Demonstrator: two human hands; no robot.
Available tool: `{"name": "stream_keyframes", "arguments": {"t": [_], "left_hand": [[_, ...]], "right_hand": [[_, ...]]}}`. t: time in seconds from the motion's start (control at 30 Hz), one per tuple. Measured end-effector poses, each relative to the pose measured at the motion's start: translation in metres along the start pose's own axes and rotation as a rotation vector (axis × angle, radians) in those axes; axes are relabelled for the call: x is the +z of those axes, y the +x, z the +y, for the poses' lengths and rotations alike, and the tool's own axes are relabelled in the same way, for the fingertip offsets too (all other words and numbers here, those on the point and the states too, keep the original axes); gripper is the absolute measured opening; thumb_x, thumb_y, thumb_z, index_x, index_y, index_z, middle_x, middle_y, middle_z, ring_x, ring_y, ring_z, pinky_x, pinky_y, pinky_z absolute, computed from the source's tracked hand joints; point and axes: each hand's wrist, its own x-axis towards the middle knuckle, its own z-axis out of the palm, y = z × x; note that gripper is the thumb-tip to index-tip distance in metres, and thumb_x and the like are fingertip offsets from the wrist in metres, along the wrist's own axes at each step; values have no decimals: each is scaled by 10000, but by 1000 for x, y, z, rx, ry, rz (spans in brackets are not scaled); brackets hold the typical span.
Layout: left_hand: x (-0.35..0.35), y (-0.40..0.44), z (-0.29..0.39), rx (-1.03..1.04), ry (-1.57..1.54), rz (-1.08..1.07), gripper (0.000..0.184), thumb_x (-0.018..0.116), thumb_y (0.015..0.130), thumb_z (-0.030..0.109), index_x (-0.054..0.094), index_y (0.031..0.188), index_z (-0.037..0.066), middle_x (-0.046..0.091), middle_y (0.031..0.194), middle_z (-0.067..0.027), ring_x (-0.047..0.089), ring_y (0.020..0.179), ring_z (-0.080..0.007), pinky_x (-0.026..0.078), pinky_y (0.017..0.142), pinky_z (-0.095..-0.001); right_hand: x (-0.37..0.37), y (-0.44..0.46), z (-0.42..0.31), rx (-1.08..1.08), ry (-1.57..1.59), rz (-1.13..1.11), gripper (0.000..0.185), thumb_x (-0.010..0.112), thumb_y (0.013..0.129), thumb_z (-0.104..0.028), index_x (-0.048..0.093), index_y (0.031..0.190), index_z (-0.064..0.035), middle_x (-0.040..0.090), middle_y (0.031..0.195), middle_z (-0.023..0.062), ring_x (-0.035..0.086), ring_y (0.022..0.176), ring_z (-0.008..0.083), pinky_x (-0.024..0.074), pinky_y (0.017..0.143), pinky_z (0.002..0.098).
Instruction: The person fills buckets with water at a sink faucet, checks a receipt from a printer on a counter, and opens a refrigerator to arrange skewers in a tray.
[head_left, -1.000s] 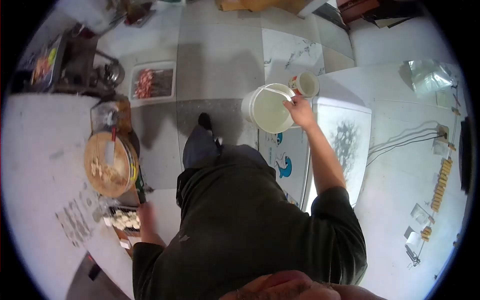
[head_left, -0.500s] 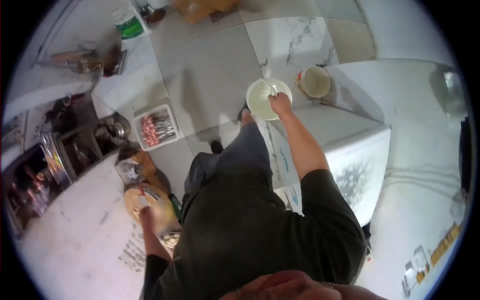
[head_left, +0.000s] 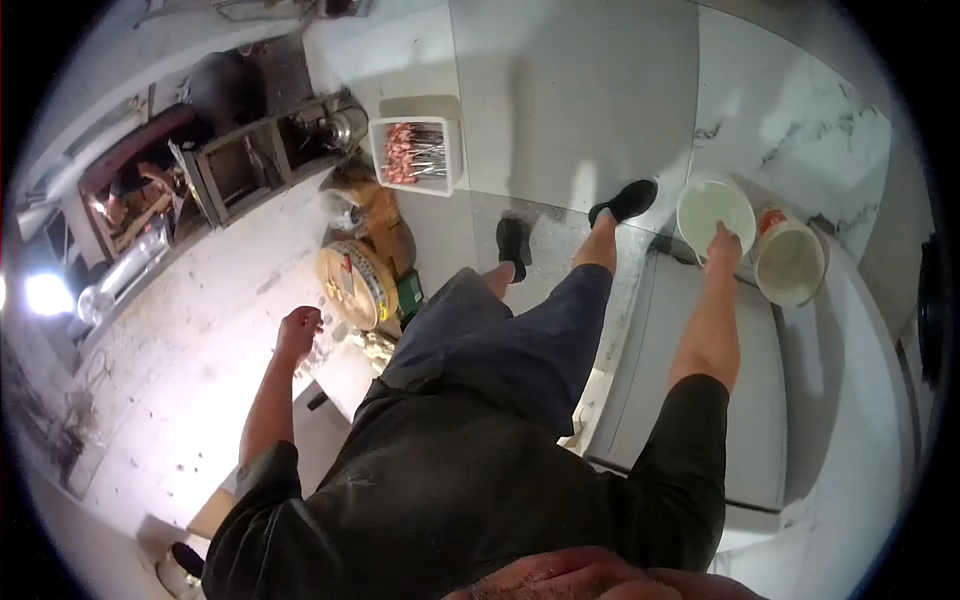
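Note:
My right hand (head_left: 724, 247) is closed at the near rim of a white bucket (head_left: 714, 212), where its handle was seen before; the bucket stands or hangs just above the floor. Beside it, to the right, is a second white bucket (head_left: 789, 262) with a red label. On the left, my left hand (head_left: 300, 328) hovers over the pale surface with its fingers curled loosely apart and nothing between them. A round wooden board (head_left: 347, 284) with a knife on it lies to the right of that hand.
A white tray (head_left: 453, 158) of skewered meat sits on the floor beyond the board. A white freezer lid (head_left: 690, 400) lies below my right arm. Cardboard (head_left: 380, 215) is behind the board. At the far left are dark shelves (head_left: 240, 170) and a bright lamp (head_left: 48, 294).
My view has turned and both feet have stepped into sight. My right hand has carried the bucket along, close to the second bucket. The left hand is now apart from the board.

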Motion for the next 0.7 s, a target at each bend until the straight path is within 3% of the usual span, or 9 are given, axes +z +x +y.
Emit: {"name": "stream_keyframes", "arguments": {"t": [0.1,0.3,0.4,0.5,0.57,0.6,0.63,0.67,0.7], "left_hand": [[16,-4,15,-16,63,-60,216,532,883,203,597,949,7,609,758,-59,582,675,-133,464,618,-268],[16,-3,26,-64,153,-104,274,539,865,216,596,960,-35,641,809,-124,621,701,-167,506,640,-279],[6,3,20,-112,125,-58,260,534,869,223,599,941,-18,632,774,-104,602,688,-164,489,624,-299],[-6,31,-34,18,295,-71,192,550,868,194,600,926,19,608,748,-64,554,665,-135,464,584,-295],[4,36,-9,-209,23,-100,181,521,875,187,595,896,23,595,708,-57,549,652,-130,451,572,-286],[3,37,5,-133,91,-133,219,501,855,203,611,881,16,629,715,-84,599,637,-152,491,575,-292],[7,58,-17,-78,83,-165,206,523,847,192,603,879,4,618,698,-79,596,610,-158,490,565,-291],[12,72,-18,-28,7,-229,199,537,837,184,604,869,0,619,693,-86,597,594,-159,491,559,-288],[15,80,5,-58,-6,-247,195,545,828,180,602,857,-4,621,686,-85,599,595,-161,497,558,-296]], "right_hand": [[-9,-9,-18,120,66,10,471,508,859,-328,489,1220,-26,545,1160,136,536,1034,260,453,820,360],[-9,54,-4,197,75,-97,403,462,885,-244,479,1241,-55,551,1153,110,543,1002,233,471,796,386],[-3,60,-11,118,220,15,326,568,848,-250,517,1051,0,528,756,64,504,649,175,431,601,336],[-19,113,50,-1026,-1301,-42,368,571,835,-206,503,1133,-3,569,863,88,543,759,218,452,689,395],[-16,92,29,-822,-1207,-190,354,449,873,-244,516,1164,-54,554,1031,140,534,912,270,429,809,392],[-14,80,16,-716,-1160,-247,366,388,892,-263,522,1180,-80,547,1115,166,529,989,296,417,869,390],[-11,71,-7,-545,-1257,-377,348,410,896,-274,559,1109,-43,562,1081,173,527,985,309,410,874,404],[-27,18,-37,-867,-1061,-50,287,475,873,-205,574,1058,-10,584,1031,170,536,980,324,414,867,423],[-37,-31,-89,-578,-777,26,281,504,858,-190,571,1063,-10,577,1060,167,534,998,320,413,875,421]]}}
